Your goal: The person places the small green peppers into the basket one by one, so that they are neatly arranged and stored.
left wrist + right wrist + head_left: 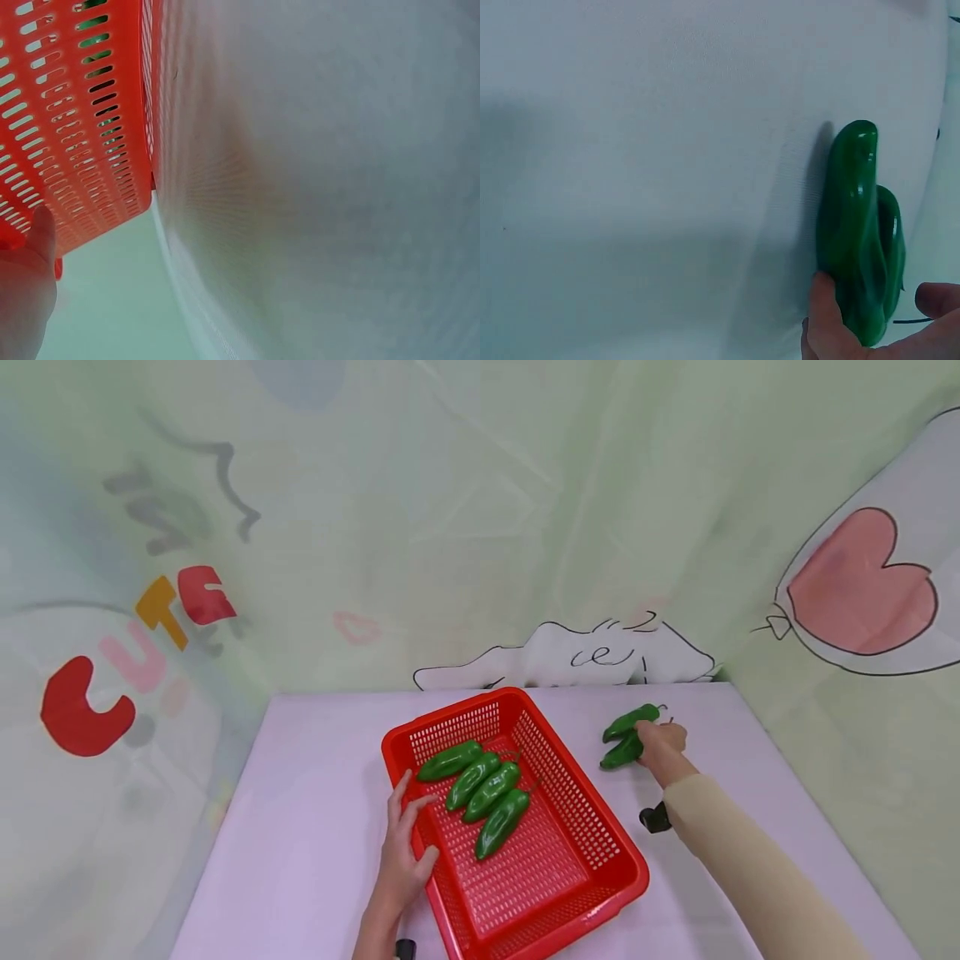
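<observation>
A red plastic basket [596, 914] with slotted walls stands on the table; several green peppers [491, 792] lie side by side in its far left part. My left hand [401, 860] rests at the basket's left rim, fingers spread and loosely extended. One finger lies against the slotted outer wall in the left wrist view. To the right of the basket, my right hand [663, 750] holds the stem end of the nearer green pepper [849, 202], its thumb against the side. Beside it lies another green pepper [630, 722], partly hidden in the right wrist view.
The table [300, 827] has a pale cover. A printed curtain [450, 527] hangs behind it and on both sides. A small black object [656, 818] shows below the right wrist, and another dark piece [405, 949] by the left wrist.
</observation>
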`<act>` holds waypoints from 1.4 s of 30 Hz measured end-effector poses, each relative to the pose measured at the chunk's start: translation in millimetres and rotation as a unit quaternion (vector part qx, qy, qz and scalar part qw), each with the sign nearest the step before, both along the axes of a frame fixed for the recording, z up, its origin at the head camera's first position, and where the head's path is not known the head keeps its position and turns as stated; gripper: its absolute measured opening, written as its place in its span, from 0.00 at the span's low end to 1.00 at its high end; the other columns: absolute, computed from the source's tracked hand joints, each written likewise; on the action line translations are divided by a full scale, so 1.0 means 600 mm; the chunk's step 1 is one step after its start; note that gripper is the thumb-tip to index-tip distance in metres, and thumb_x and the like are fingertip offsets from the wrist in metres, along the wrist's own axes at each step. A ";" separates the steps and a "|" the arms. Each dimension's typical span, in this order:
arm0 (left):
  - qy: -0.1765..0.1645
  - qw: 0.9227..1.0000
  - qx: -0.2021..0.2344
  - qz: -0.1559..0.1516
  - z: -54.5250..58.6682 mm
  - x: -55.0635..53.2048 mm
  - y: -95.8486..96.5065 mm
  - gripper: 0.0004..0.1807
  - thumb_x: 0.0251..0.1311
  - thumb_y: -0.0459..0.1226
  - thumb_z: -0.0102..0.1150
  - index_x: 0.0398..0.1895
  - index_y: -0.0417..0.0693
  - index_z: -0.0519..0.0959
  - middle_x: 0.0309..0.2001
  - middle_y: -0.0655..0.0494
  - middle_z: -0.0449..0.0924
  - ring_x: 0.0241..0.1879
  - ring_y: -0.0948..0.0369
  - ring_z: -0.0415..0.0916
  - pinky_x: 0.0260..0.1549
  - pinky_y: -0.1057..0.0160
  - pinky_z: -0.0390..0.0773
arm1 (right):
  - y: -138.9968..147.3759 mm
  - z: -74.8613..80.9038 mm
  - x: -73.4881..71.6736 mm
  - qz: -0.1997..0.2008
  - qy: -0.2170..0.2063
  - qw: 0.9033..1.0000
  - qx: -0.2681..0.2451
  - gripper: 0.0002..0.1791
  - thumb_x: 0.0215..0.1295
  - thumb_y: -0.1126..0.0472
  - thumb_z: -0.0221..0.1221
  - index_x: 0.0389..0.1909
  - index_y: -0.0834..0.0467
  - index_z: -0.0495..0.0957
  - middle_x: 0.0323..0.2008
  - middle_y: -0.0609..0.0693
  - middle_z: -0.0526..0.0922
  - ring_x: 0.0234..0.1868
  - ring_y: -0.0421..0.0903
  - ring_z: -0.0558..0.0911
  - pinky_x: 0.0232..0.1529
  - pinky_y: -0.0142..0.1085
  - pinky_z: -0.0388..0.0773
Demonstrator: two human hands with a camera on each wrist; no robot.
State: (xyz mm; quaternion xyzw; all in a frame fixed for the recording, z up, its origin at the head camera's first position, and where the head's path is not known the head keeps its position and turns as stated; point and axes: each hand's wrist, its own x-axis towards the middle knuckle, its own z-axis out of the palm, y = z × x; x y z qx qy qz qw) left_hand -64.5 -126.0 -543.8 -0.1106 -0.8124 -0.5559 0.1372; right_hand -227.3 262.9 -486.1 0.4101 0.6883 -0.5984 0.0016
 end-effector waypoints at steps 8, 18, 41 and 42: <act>-0.010 1.000 -0.005 0.004 -0.003 0.003 0.006 0.36 0.40 0.30 0.53 0.59 0.63 0.73 0.78 0.53 0.45 0.73 0.42 0.50 0.54 0.39 0.75 | 0.007 -0.022 0.003 -0.002 -0.018 0.998 0.060 0.38 0.59 0.68 0.50 0.73 0.66 0.55 0.70 0.66 0.60 0.61 0.55 0.70 0.50 0.47 0.81; -0.003 1.000 -0.002 0.006 0.003 -0.003 0.002 0.35 0.39 0.31 0.53 0.58 0.57 0.74 0.77 0.60 0.44 0.72 0.40 0.50 0.55 0.35 0.72 | 0.010 -0.020 0.005 -0.016 -0.006 0.999 0.030 0.39 0.61 0.69 0.52 0.74 0.65 0.52 0.71 0.65 0.58 0.64 0.57 0.68 0.57 0.51 0.77; 0.001 1.000 0.006 -0.005 0.000 -0.002 0.001 0.36 0.40 0.31 0.54 0.60 0.58 0.73 0.77 0.60 0.43 0.73 0.48 0.49 0.53 0.41 0.76 | -0.043 0.071 0.029 0.014 0.071 0.994 -0.087 0.41 0.67 0.63 0.54 0.77 0.59 0.46 0.72 0.61 0.57 0.61 0.54 0.73 0.51 0.43 0.80; 0.000 1.000 0.007 -0.005 0.000 -0.001 0.001 0.36 0.40 0.31 0.54 0.60 0.58 0.73 0.77 0.60 0.43 0.73 0.48 0.50 0.53 0.41 0.76 | -0.049 0.077 0.032 0.019 0.077 0.993 -0.091 0.41 0.68 0.64 0.53 0.78 0.58 0.46 0.72 0.61 0.56 0.62 0.55 0.73 0.52 0.44 0.79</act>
